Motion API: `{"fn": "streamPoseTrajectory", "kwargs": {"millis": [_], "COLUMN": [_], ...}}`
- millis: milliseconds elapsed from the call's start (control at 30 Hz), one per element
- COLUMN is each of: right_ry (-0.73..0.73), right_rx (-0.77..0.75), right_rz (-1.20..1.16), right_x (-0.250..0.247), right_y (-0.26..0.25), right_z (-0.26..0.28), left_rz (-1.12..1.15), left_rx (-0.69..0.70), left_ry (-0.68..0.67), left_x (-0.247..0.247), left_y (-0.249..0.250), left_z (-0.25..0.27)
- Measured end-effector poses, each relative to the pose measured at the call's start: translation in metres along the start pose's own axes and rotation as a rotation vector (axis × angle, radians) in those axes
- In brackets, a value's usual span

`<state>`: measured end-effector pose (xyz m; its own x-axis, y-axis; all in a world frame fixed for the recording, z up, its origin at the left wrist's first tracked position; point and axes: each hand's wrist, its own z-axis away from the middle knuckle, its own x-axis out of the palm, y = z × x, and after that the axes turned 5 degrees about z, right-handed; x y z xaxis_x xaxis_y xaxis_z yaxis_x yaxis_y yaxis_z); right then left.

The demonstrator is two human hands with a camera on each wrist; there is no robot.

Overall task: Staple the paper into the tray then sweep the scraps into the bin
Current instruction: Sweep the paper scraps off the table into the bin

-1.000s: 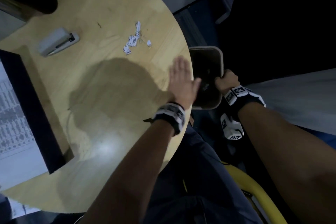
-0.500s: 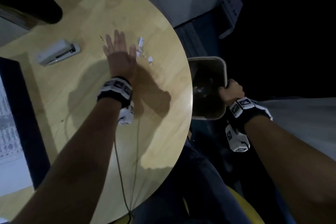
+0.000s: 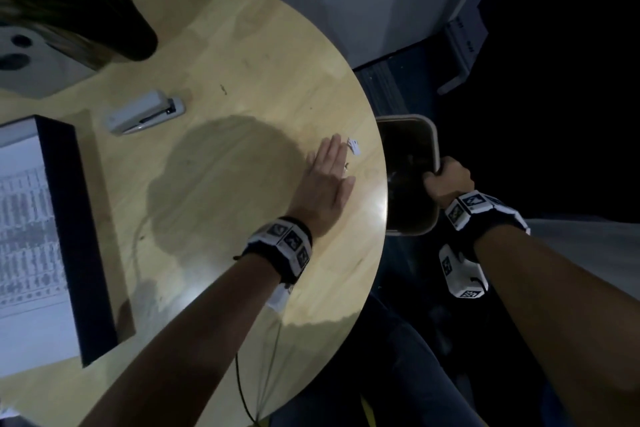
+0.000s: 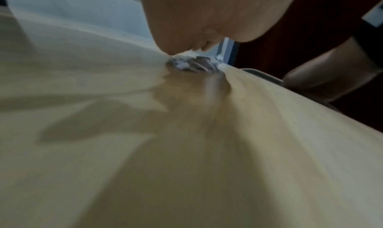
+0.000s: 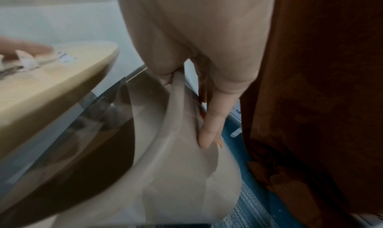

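Observation:
My left hand (image 3: 327, 177) lies flat with straight fingers on the round wooden table (image 3: 225, 218), close to its right edge. White paper scraps (image 3: 354, 146) sit just ahead of its fingertips; the left wrist view shows the scraps (image 4: 192, 64) bunched against the hand's edge. My right hand (image 3: 446, 178) grips the rim of the beige bin (image 3: 434, 135), held just below the table's right edge. In the right wrist view the fingers (image 5: 211, 123) curl round the bin's rim (image 5: 176, 100). The stapled printed paper (image 3: 24, 236) lies in the black tray (image 3: 72, 218) at the left.
A grey stapler (image 3: 145, 113) lies on the table behind the left hand. A dark plant pot (image 3: 131, 31) and a white device (image 3: 20, 55) stand at the back left. Below the table's near edge are my legs and a yellow chair edge (image 3: 367, 409).
My left hand has swept from the table's middle toward its right edge, pushing the scraps with it. The right hand has kept its grip on the bin's rim.

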<state>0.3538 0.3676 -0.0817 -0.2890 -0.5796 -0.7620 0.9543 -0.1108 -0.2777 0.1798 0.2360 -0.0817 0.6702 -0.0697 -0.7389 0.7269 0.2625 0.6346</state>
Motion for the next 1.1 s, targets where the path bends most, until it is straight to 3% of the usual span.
{"fn": "streamPoseTrajectory", "kwargs": {"millis": [167, 233, 333, 433, 533, 667, 733, 767, 800, 900, 933, 1000, 1100], "right_ry": [-0.009, -0.014, -0.026, -0.025, -0.020, -0.026, -0.025, -0.021, -0.018, -0.018, -0.016, -0.014, -0.023], "right_rx": [0.001, 0.003, -0.002, 0.002, 0.003, -0.003, -0.012, -0.016, -0.020, -0.023, -0.024, -0.024, -0.021], "right_rz": [0.011, 0.017, 0.030, 0.037, 0.041, 0.036, 0.037, 0.034, 0.028, 0.026, 0.027, 0.034, 0.033], "right_x": [0.002, 0.003, 0.004, 0.001, -0.002, -0.006, -0.006, -0.005, -0.005, -0.002, 0.000, 0.002, 0.005], "right_y": [0.001, 0.004, 0.008, 0.010, 0.011, 0.006, 0.005, 0.005, 0.005, 0.006, 0.007, 0.008, 0.011], "right_z": [-0.006, -0.010, -0.011, -0.010, -0.010, -0.010, -0.012, -0.013, -0.016, -0.016, -0.016, -0.015, -0.012], "left_rz": [-0.042, -0.067, -0.132, -0.248, -0.327, -0.071, 0.060, 0.114, 0.170, 0.436, 0.313, 0.048, -0.086], "left_rx": [-0.193, -0.259, -0.287, -0.302, -0.220, -0.001, 0.114, 0.125, 0.068, -0.272, -0.293, -0.346, -0.439], "left_ry": [0.268, 0.315, 0.239, 0.141, 0.022, -0.069, 0.012, 0.135, 0.269, 0.606, 0.687, 0.701, 0.477], "left_x": [-0.049, -0.077, -0.091, -0.075, -0.040, -0.017, -0.023, -0.032, -0.044, -0.091, -0.106, -0.116, -0.105], "left_y": [-0.049, -0.071, -0.078, -0.061, -0.035, -0.012, -0.014, -0.017, -0.025, -0.062, -0.074, -0.101, -0.106], "left_z": [-0.047, -0.074, -0.098, -0.102, -0.078, -0.028, -0.012, -0.014, -0.019, -0.043, -0.049, -0.058, -0.066]}}
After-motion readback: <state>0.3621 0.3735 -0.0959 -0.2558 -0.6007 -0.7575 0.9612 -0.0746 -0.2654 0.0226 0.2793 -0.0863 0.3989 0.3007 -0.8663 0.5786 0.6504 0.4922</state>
